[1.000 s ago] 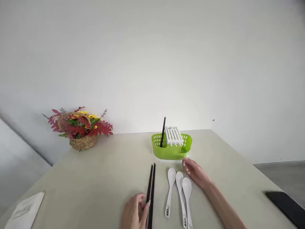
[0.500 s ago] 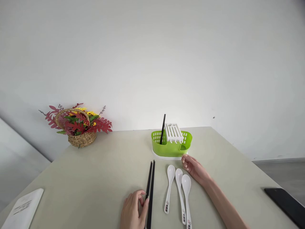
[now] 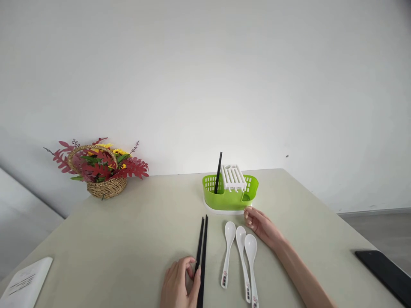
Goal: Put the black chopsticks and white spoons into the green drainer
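My left hand (image 3: 180, 283) is at the near edge of view, thumb and forefinger pinched on black chopsticks (image 3: 201, 252). The chopsticks lie side by side on the table, pointing away from me. My right hand (image 3: 259, 224) rests with loosely curled fingers by the front right corner of a green cutlery basket (image 3: 224, 201). Its fingertips meet or nearly meet the basket's white base (image 3: 221, 211); I see nothing in them. More black chopsticks (image 3: 218, 173) stand tilted in the basket's left compartment. Three white spoons (image 3: 228, 248) lie between my hands, bowls facing away.
A white slotted rack (image 3: 233, 176) with hooks sits across the basket. At the back left stands a wicker basket of artificial flowers (image 3: 107, 187). A white box-like object (image 3: 27, 280) lies at the near left, a black phone (image 3: 383, 271) at the right edge. A wall rises behind the table.
The view has shifted very slightly. Both hands, the chopsticks and the spoons keep their places on the table, with my left fingers still at the chopsticks.
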A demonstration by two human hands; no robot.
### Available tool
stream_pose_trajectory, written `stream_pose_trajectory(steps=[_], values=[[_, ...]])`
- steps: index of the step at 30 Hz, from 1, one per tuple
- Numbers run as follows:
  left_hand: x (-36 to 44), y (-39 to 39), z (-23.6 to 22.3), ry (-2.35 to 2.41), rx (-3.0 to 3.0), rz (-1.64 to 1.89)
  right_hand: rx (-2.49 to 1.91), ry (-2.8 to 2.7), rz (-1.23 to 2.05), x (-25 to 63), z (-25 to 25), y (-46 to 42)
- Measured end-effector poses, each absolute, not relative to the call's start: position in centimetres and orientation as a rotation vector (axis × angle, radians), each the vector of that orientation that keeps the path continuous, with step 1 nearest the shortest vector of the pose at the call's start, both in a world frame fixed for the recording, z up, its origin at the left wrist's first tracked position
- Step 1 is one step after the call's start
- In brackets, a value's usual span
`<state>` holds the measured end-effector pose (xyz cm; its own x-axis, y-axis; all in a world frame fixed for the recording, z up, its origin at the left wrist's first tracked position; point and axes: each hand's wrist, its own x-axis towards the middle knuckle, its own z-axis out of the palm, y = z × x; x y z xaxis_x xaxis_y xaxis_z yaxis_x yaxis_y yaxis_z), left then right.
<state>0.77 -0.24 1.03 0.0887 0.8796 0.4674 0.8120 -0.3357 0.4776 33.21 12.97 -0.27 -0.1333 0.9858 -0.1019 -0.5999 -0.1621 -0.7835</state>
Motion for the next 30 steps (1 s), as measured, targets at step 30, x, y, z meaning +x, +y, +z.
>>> stream_pose_trajectory(steps=[30], values=[[0.7, -0.2, -0.5, 1.775, 2.222, 1.055, -0.826, -0.707, 1.597, 33.3, 0.1, 12.7]])
